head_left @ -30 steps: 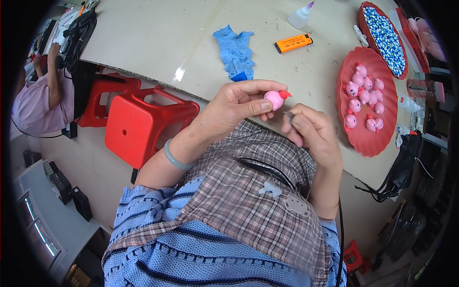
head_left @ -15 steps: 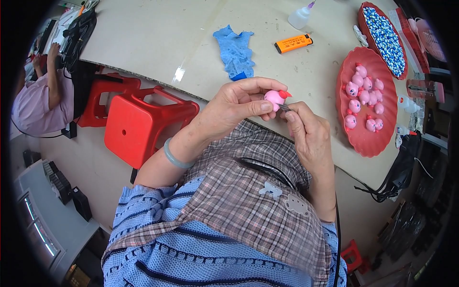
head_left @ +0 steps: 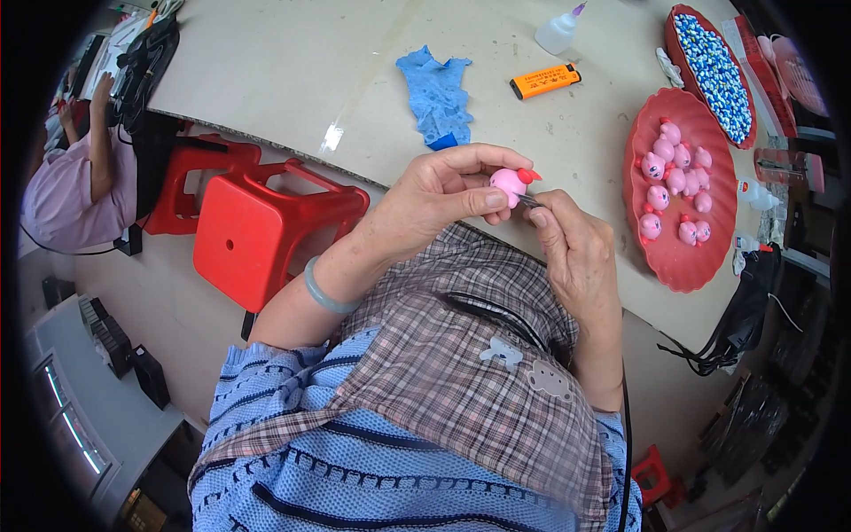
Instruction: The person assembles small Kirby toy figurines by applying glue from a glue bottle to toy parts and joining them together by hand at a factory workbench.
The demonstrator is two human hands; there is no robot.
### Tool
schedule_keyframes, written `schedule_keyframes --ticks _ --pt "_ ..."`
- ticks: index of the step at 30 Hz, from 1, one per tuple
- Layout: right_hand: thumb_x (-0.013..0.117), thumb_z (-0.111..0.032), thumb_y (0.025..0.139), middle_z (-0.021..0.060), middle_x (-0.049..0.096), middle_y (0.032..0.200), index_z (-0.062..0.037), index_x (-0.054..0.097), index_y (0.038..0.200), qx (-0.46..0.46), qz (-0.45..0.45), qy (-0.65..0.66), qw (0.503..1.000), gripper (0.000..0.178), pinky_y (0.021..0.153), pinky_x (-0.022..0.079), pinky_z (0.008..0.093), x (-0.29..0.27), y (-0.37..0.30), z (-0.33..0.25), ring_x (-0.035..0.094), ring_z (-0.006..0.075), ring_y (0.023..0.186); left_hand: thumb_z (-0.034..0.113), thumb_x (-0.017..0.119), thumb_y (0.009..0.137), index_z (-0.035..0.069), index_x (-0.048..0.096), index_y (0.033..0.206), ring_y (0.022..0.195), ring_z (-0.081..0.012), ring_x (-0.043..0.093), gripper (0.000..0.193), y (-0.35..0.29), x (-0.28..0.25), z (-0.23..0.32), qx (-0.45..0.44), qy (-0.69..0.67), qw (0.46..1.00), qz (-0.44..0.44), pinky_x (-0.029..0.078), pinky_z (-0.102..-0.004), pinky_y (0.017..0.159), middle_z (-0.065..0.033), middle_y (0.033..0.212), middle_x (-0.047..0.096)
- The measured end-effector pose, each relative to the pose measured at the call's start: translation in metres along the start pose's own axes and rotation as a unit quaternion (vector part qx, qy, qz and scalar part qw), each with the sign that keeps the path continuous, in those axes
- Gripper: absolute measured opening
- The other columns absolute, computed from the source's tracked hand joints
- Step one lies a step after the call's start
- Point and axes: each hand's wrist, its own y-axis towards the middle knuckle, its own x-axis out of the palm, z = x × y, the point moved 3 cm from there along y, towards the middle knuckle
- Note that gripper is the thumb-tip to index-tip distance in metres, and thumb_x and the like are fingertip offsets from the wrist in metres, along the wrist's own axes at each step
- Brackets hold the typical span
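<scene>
Between the thumb and fingers of my left hand (head_left: pixel 441 191) is a small round pink figurine (head_left: pixel 507 183) with red feet. My right hand (head_left: pixel 572 239) pinches a thin, dark metal tool (head_left: pixel 529 201), its tip against the figurine's lower right side; most of the tool is hidden in the fingers, so I cannot tell its exact kind. Both hands are just over the table's near edge. To their right, a red scalloped tray (head_left: pixel 678 266) bears several similar pink figurines (head_left: pixel 675 182).
On the table (head_left: pixel 292 53) lie a crumpled blue cloth (head_left: pixel 436 93) and an orange box (head_left: pixel 545 81), near a white squeeze bottle (head_left: pixel 555 34). A second red tray (head_left: pixel 671 44) holds many small blue-and-white pieces. Red stools (head_left: pixel 244 235) and a person in pink (head_left: pixel 75 191) are at left.
Almost nothing differs. The tool's tip and my right fingers have shifted very slightly at the figurine; my left hand keeps its hold.
</scene>
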Motion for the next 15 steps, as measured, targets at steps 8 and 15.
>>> schedule_keyframes --ticks 8,15 --pt "0.048 -0.02 0.102 -0.0006 0.05 0.059 0.0 0.061 0.091 0.073 -0.091 0.308 0.944 0.027 0.047 0.032 0.0233 -0.012 0.0 0.009 0.043 0.0053 0.052 0.005 0.061 0.094 0.001 0.058 0.127 0.09 -0.0101 0.062 0.034 0.001 -0.002 0.0 0.024 -0.006 1.0 -0.003 0.053 -0.024 0.082 -0.0062 0.111 0.064" --pt "0.049 -0.021 0.102 -0.0006 0.048 0.056 -0.0016 0.062 0.089 0.107 -0.026 0.242 0.964 0.027 0.047 0.033 0.0247 -0.012 0.001 0.009 0.043 0.0066 0.051 0.008 0.061 0.094 0.002 0.056 0.129 0.097 -0.0123 0.063 0.036 0.001 -0.003 0.001 0.031 -0.029 0.999 -0.023 0.052 -0.0249 0.084 -0.0087 0.116 0.064"
